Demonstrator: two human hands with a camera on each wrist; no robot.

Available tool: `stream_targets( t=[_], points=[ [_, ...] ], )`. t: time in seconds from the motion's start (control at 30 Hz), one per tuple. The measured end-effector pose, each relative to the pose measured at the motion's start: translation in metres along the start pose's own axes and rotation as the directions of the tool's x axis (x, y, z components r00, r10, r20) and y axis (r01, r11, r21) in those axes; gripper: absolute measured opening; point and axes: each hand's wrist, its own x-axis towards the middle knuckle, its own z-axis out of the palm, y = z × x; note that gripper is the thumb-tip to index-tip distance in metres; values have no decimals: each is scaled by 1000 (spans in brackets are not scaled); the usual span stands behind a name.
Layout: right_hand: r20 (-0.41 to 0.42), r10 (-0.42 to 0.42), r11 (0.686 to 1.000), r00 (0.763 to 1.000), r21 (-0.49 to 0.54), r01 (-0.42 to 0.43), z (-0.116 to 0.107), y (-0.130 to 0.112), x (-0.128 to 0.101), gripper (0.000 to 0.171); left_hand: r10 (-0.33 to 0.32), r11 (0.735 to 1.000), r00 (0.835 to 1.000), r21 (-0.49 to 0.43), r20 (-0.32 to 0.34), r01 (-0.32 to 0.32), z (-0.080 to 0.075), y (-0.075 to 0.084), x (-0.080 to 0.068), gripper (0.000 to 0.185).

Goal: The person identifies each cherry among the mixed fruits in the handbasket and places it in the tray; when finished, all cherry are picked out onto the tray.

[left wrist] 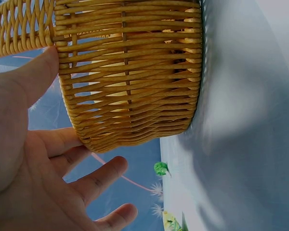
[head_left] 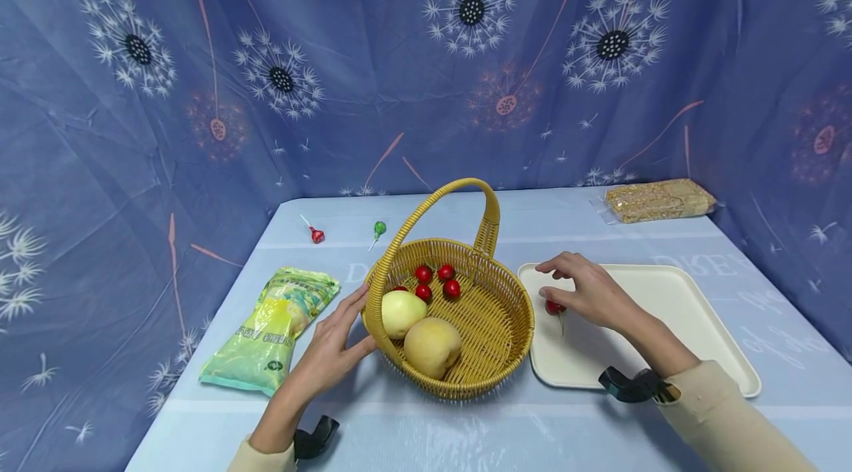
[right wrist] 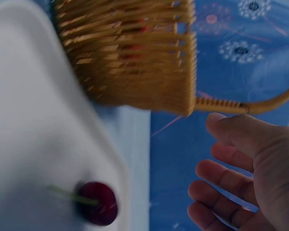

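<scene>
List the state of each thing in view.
Basket: upright, handle up, holding fruit
Cherry: on tray, stem attached
Tray: lying flat
Left grip: touching basket
Right grip: above tray, holding nothing
Green bag: lying down, plump
Tan packet: lying flat
Red lollipop: lying down
Green lollipop: lying down

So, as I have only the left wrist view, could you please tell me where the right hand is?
Observer: The right hand is over the white tray, near its left end.

Operator: Thank you; is it holding anything?

Observer: No; the right wrist view shows a dark red cherry lying on the tray, apart from the fingers.

Operator: And what is inside the basket, which I see only from outside?

Observer: The head view shows several small red fruits in it, together with a pale green fruit and a large yellowish one.
</scene>
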Motion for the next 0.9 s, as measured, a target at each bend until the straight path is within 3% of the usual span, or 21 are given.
stream_targets(
  t=[0.43,0.9],
  points=[
    [21,-110,993,994,-29,110,-18,-50,24,34,-6,1000,1000,1,0,6,1,1,0,72],
    [122,-181,981,976,-46,188,-11,-85,57,40,-4,1000,1000,16,-3,4,0,0,-1,72]
  ],
)
